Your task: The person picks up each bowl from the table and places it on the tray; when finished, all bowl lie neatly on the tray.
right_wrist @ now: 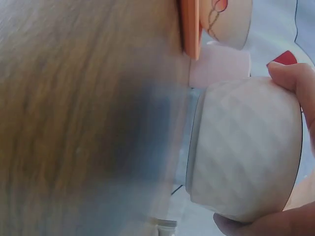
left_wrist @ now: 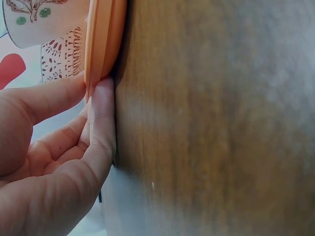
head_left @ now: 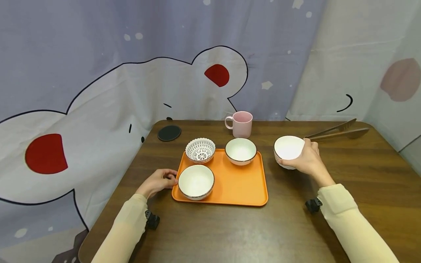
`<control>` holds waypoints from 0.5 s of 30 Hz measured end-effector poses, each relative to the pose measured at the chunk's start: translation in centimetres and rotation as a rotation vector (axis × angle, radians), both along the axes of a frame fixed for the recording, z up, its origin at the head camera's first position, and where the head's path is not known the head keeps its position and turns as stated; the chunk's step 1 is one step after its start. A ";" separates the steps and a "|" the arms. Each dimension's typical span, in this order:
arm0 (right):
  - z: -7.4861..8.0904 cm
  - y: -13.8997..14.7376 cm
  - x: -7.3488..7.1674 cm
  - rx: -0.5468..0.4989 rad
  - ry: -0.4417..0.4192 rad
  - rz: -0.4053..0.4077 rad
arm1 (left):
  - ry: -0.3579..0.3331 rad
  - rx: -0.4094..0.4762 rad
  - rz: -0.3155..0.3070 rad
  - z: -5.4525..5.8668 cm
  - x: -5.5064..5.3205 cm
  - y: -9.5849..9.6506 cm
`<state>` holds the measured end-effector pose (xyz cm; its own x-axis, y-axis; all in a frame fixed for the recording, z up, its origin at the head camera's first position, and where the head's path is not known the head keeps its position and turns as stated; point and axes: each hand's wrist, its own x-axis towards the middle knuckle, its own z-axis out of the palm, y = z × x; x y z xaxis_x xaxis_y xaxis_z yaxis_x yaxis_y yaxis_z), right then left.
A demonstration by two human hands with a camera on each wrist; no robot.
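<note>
In the head view, my left hand is at the left edge of an orange tray. The left wrist view shows thumb and fingers pinching the tray's rim. My right hand grips a white bowl right of the tray, thumb and fingers on opposite sides of its rim. Its faceted wall fills much of the right wrist view, and its base appears slightly above the table. The tray bears a large white bowl at front left, a patterned bowl at back left and another white bowl at back right.
Behind the tray stands a pink mug. A round black coaster lies at the back left of the wooden table. Tongs lie at the back right, beyond my right hand. A patterned curtain hangs behind the table.
</note>
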<state>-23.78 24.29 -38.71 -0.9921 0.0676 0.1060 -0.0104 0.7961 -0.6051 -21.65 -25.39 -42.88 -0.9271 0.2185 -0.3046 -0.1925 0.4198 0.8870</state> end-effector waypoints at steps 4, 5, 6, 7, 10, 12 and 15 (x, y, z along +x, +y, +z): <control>0.5 -0.4 0.4 0.003 0.016 0.003 | 0.005 -0.006 0.001 -0.1 -0.1 -0.1; 0.6 -0.4 0.6 0.003 0.018 0.006 | 0.008 -0.009 -0.004 -0.1 -0.1 -0.1; 0.7 -0.5 0.7 0.004 0.019 0.008 | 0.008 -0.008 -0.003 -0.1 -0.1 -0.1; 0.8 -0.6 0.9 0.004 0.022 0.012 | 0.008 -0.005 -0.002 -0.1 -0.1 -0.1; 1.1 -0.9 1.4 0.002 0.034 0.028 | 0.007 0.001 -0.004 -0.2 0.0 -0.1; 1.3 -1.2 1.7 0.000 0.043 0.039 | 0.008 0.003 -0.004 -0.2 0.0 0.0; 1.7 -1.5 2.2 -0.008 0.059 0.056 | 0.009 0.004 -0.001 -0.1 0.0 0.0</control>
